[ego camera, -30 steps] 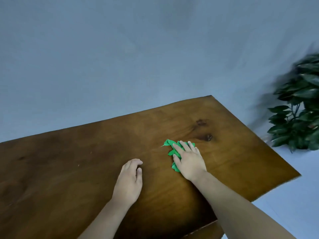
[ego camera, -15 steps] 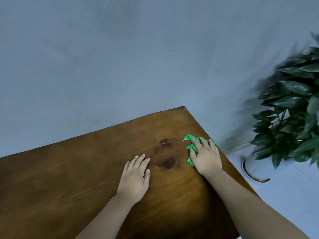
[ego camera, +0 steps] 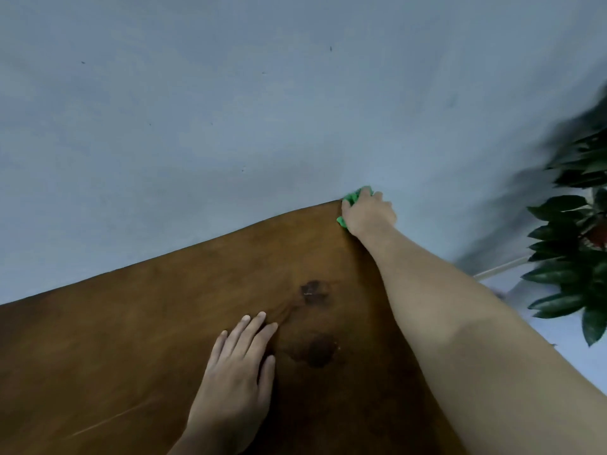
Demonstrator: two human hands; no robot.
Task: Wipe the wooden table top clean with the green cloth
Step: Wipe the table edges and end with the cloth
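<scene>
The brown wooden table top (ego camera: 164, 323) fills the lower left of the head view. At its far right corner, my right hand (ego camera: 368, 213) presses down on the bunched green cloth (ego camera: 354, 195), which mostly hides beneath the palm; only green edges show at the fingertips and by the thumb. My right arm stretches across the table's right side. My left hand (ego camera: 238, 369) lies flat on the wood, palm down, fingers slightly apart, holding nothing. Two dark knots (ego camera: 315, 323) mark the wood just right of its fingertips.
A grey-blue wall (ego camera: 262, 110) rises straight behind the table's far edge. A dark-leaved potted plant (ego camera: 574, 241) stands on the floor to the right, beyond the table's right edge.
My right hand has slid the green cloth away from me, from beside the dark knots up to the far right corner. The left hand stays flat on the wood. The view has shifted.
</scene>
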